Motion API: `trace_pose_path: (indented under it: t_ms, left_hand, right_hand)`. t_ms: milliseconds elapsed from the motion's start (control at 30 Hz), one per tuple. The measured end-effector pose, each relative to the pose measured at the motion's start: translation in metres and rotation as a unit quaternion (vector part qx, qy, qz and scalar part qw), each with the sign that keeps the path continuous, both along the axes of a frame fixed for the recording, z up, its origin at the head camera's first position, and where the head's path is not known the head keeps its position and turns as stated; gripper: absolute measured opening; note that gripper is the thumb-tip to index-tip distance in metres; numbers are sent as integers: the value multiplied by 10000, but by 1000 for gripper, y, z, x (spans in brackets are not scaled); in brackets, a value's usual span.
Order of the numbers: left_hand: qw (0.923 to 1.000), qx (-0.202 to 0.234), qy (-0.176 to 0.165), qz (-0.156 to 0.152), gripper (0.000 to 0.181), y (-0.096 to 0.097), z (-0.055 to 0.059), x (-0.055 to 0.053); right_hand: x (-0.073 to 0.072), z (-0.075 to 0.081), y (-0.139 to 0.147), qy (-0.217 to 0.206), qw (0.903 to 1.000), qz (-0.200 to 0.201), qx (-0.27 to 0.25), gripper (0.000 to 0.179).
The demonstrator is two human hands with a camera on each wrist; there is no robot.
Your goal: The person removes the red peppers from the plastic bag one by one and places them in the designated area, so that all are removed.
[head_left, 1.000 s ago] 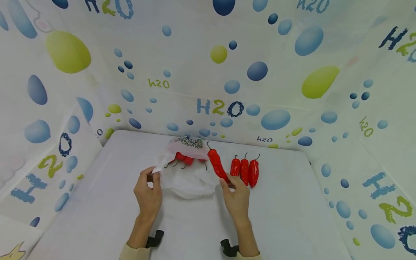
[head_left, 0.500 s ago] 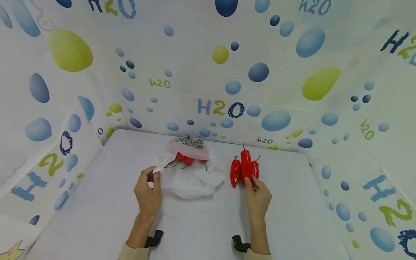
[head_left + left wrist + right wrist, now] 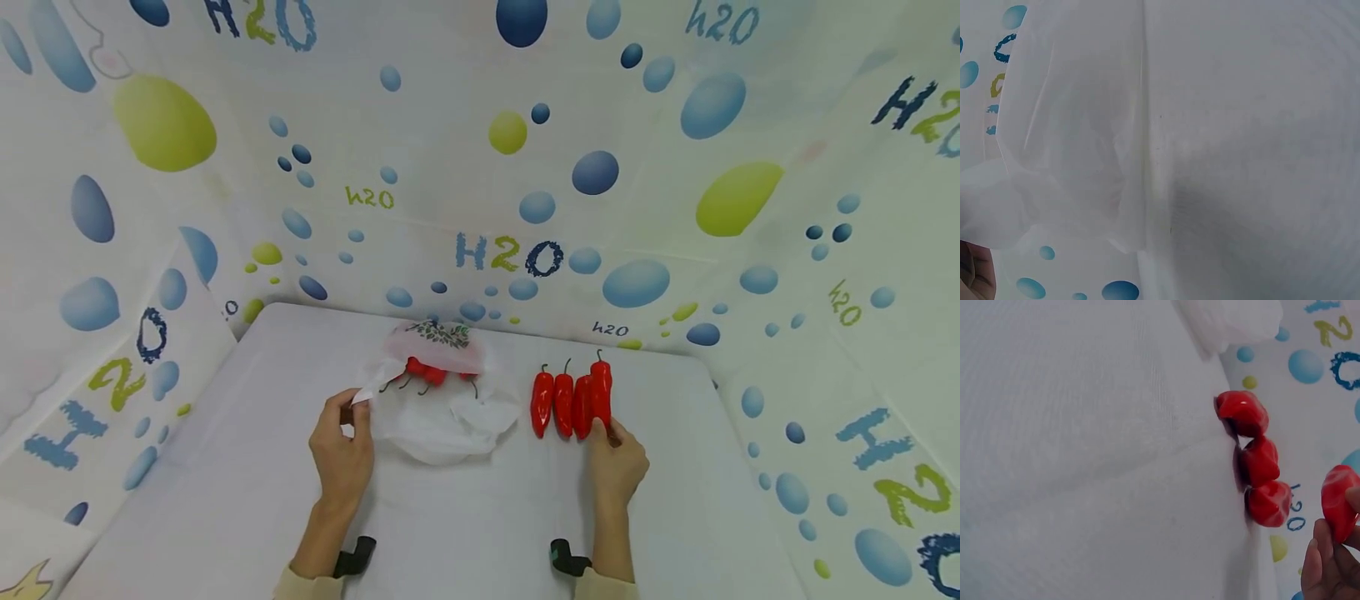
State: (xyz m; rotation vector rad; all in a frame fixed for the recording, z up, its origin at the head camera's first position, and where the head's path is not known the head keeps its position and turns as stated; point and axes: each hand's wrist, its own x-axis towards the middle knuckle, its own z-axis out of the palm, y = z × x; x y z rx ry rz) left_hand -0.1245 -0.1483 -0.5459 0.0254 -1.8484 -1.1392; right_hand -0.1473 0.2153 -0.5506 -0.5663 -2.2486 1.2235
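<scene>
My left hand [image 3: 342, 454] pinches the left edge of a thin white plastic bag [image 3: 438, 433] with a leaf print. Inside the bag's mouth several red peppers [image 3: 427, 372] show, their stems toward me. At the right, my right hand [image 3: 617, 462] holds a long red chili pepper [image 3: 601, 390] by its lower tip, stem pointing away. Beside it three red peppers [image 3: 563, 406] lie in a row on the table. In the right wrist view the held pepper [image 3: 1338, 503] hangs apart from the row. The left wrist view shows the bag [image 3: 1079, 125] and a bit of the hand.
A white cloth covers the table [image 3: 450, 542]. Behind it and at both sides stands a white curtain [image 3: 420, 142] with blue and green dots and H2O lettering. A black wrist mount [image 3: 356, 557] sits on each forearm.
My right hand has moved right, from near the bag, carrying the pepper over the row to its right end. My left hand keeps its pinch on the bag.
</scene>
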Motion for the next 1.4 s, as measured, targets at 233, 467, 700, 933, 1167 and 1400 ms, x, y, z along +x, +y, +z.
trace_pose_path:
  t_ms: [233, 467, 700, 933, 1167, 1400]
  left_hand:
    - [10000, 5, 0, -39, 18, 0, 0, 0]
    - [10000, 10, -22, -20, 18, -1, 0, 1]
    - [10000, -58, -56, -16, 18, -3, -1, 0]
    - [9994, -88, -337, -26, 18, -4, -3, 1]
    - [9993, -71, -358, -69, 18, -5, -2, 3]
    - [9994, -47, -324, -101, 18, -5, -1, 2]
  right_hand:
    - [-1, -7, 8, -99, 9999, -138, -32, 32]
    - [-5, -12, 15, -249, 9996, -146, -39, 32]
    - [-11, -16, 18, -523, 9985, -88, -108, 34]
    - [-11, -22, 21, -917, 9957, -87, -116, 37]
    - [-12, -22, 21, -949, 9955, 14, -12, 38]
    - [-14, -23, 22, -1028, 9946, 98, 76, 40]
